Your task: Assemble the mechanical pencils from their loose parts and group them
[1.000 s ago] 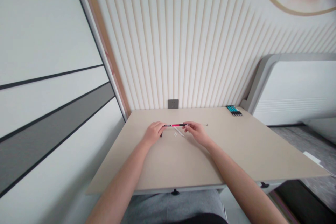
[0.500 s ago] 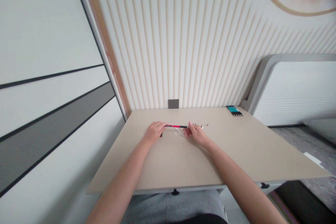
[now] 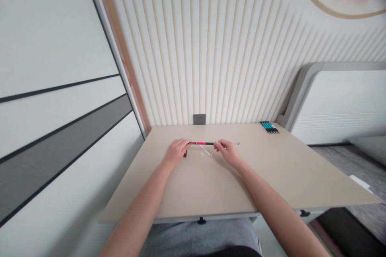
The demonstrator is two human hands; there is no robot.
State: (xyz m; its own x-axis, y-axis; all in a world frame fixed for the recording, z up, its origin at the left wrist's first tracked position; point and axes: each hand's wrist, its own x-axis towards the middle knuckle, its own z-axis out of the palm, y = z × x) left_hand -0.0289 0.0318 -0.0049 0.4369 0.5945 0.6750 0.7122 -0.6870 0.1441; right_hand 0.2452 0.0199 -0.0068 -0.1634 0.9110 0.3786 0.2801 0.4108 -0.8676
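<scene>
A thin red and black pen [image 3: 201,143] lies level between my two hands, above the beige table. My left hand [image 3: 177,151] is closed round its left end. The fingers of my right hand [image 3: 224,148] pinch its black right end. Under my left fingers a second red and black piece [image 3: 185,153] shows in part. Thin white sticks [image 3: 205,151] and small white bits [image 3: 202,154] lie on the table between the hands. Just past my right hand, a small metallic piece [image 3: 238,143] is partly visible.
Several teal and black pens [image 3: 269,127] lie side by side at the back right of the table [image 3: 205,188]. A dark socket [image 3: 199,119] is on the ribbed wall behind. A cabinet stands at the left, a grey headboard [image 3: 340,100] at the right.
My right hand's fingers have curled in more closely at the pen's right end. The pen has shifted slightly, and more of the red and black piece under my left hand shows.
</scene>
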